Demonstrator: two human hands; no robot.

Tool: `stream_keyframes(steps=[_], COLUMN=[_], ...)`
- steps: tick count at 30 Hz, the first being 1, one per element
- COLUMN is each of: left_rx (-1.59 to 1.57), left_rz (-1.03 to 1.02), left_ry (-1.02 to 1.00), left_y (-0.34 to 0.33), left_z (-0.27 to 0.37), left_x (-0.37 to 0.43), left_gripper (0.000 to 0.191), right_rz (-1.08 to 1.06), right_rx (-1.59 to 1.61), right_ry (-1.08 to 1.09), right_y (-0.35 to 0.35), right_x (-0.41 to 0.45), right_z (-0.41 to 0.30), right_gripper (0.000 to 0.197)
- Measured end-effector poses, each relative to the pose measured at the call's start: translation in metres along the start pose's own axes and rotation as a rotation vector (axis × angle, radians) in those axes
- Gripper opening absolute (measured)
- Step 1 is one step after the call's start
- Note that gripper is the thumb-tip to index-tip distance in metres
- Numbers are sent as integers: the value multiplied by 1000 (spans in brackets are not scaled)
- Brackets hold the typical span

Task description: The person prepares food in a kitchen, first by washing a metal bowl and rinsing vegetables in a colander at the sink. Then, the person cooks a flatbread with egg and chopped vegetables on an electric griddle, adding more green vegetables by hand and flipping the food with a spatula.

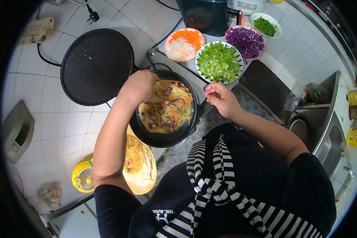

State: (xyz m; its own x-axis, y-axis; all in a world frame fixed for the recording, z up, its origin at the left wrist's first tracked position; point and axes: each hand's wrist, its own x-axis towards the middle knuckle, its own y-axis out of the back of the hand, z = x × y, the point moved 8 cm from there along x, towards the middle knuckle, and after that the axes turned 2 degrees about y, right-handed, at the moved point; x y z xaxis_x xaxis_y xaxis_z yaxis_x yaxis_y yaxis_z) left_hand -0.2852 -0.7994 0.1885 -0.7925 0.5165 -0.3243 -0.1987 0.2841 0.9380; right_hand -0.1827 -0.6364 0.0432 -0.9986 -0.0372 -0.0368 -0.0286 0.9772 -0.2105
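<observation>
My left hand [140,87] is curled over the upper left rim of a round black pan [163,141]. Its fingers are turned away, so what they hold is hidden. In the pan lies a pale pancake [168,108] with shredded carrot, purple cabbage and green bits, its surface uneven and browned in patches. My right hand [221,99] is to the right of the pan, thumb and fingers drawn together near the dark pan handle [204,107]. Whether it pinches anything is unclear. Just beyond it stands a patterned bowl of chopped lettuce [218,62].
Shredded carrot and white shreds [184,44], purple cabbage [247,41] and chopped green onion [265,26] stand at the back. A round black griddle lid [97,67] leans open at left. Cooked pancakes [136,157] lie on a board [151,181]. A sink [333,145] is at right.
</observation>
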Motion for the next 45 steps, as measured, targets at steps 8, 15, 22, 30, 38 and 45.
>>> stream_keyframes(steps=[8, 15, 22, 30, 38, 45], left_rx=[-850, -1344, -1152, -1353, -1267, -1191], left_rz=[30, -8, -4, -72, 39, -28], left_ry=[268, 552, 464, 538, 551, 504], left_y=[-31, -102, -101, -127, -96, -77], left_z=[-40, -22, -17, -48, -64, -69], left_x=[-70, -111, -88, -62, -71, -53], left_gripper=[22, 25, 25, 26, 23, 27], right_rz=[46, 39, -56, -36, -52, -55], right_rx=[-55, -44, -131, -126, -179, -192], right_ry=[-37, -45, -32, -70, -22, -42], right_y=[7, 6, -7, -3, -7, -7], right_x=[-5, -1, 9, 19, 30, 31], right_z=[-12, -3, -6, 2, 1, -4], right_gripper=[22, 21, 18, 20, 19, 19])
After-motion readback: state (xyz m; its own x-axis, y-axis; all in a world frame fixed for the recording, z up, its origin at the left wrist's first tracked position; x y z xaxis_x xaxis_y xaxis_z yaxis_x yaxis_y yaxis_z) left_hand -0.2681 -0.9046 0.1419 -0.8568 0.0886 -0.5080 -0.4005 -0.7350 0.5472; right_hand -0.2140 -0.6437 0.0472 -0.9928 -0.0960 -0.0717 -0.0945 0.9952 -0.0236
